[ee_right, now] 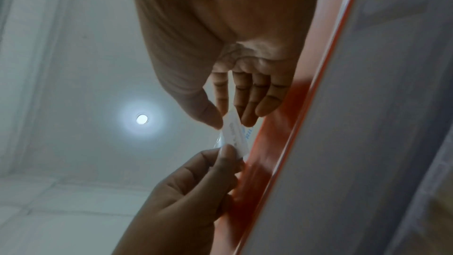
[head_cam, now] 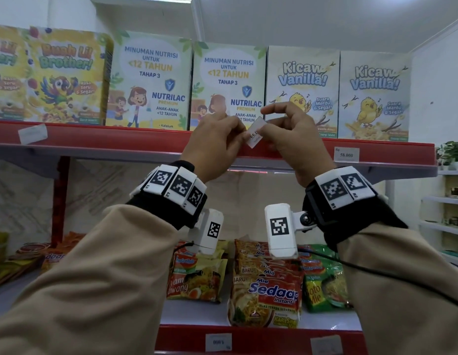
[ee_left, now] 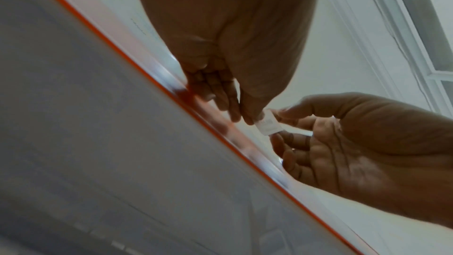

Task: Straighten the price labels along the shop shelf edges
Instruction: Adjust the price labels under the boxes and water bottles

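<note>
Mid-step on the top shelf: both hands hold one price label in front of the red shelf edge, under the Nutrilac box. The label is tilted steeply, nearly on end, and seems lifted off the strip rather than seated.

Left hand grip: thumb and fingers pinching the label's lower left end. Right hand grip: thumb and middle fingers pinching the other end, index finger raised clear. Right wrist view shows the label's lower corner close to or touching the red strip; can't tell which.

Judgement: this is the re-seat step. Next move calls for rotating the label level and pressing it flat onto the strip.

Far-left label on the same edge sits skewed, likely next. The 58.000 label looks straight.
</note>
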A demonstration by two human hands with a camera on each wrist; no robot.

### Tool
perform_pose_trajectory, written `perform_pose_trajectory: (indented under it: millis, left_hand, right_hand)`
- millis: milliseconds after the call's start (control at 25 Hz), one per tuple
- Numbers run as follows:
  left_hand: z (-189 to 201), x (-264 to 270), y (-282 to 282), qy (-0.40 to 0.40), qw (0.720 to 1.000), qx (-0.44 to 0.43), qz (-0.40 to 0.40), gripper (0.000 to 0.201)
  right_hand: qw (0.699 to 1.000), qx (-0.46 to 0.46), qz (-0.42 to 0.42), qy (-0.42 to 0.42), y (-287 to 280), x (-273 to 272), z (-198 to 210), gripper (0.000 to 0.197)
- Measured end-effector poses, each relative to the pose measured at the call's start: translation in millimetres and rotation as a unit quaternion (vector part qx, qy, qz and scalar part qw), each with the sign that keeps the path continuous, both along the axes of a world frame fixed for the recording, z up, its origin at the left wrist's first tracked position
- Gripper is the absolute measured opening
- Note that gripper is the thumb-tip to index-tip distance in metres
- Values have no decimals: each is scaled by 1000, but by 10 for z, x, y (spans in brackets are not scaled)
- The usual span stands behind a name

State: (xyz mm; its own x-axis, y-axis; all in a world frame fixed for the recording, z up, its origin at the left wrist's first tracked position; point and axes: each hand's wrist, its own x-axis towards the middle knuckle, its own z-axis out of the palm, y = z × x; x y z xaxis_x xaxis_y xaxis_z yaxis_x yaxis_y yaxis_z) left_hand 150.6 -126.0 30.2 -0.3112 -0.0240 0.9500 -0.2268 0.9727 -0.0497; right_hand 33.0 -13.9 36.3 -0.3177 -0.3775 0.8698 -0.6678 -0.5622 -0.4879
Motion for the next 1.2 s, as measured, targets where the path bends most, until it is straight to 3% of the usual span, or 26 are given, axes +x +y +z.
perform_pose_trajectory:
  millis: [120,200,400,520,720,1000,1200]
  left_hand:
    - [33,42,11,-27,999,-17,24,24]
    - [78,135,-9,-55,996,-38,59,26]
    - [142,622,-218,-102,984,-35,143,26]
    - [95,883,-324,-100,980,-25,171,30]
    - [-5,1019,-415,-59,973,-45,218,38]
    - [1,1089,-500,-47,992,-2,120,32]
    - [-4,1083,-536,-56,991,5,119,27]
  right_hand:
    - [973,17,-156,169,74,-51,90,11]
    - [964,20,-188,189,71,-67,124,8]
    - [997,1,-43,57,-142,29,114,15]
    - [986,-33,-102,128,-355,219,121,7]
    - [971,-47,-130,194,-644,536,131,6]
    - [948,16,-177,263,-676,615,169,10]
    - [942,66,-176,277,-616,672,215,9]
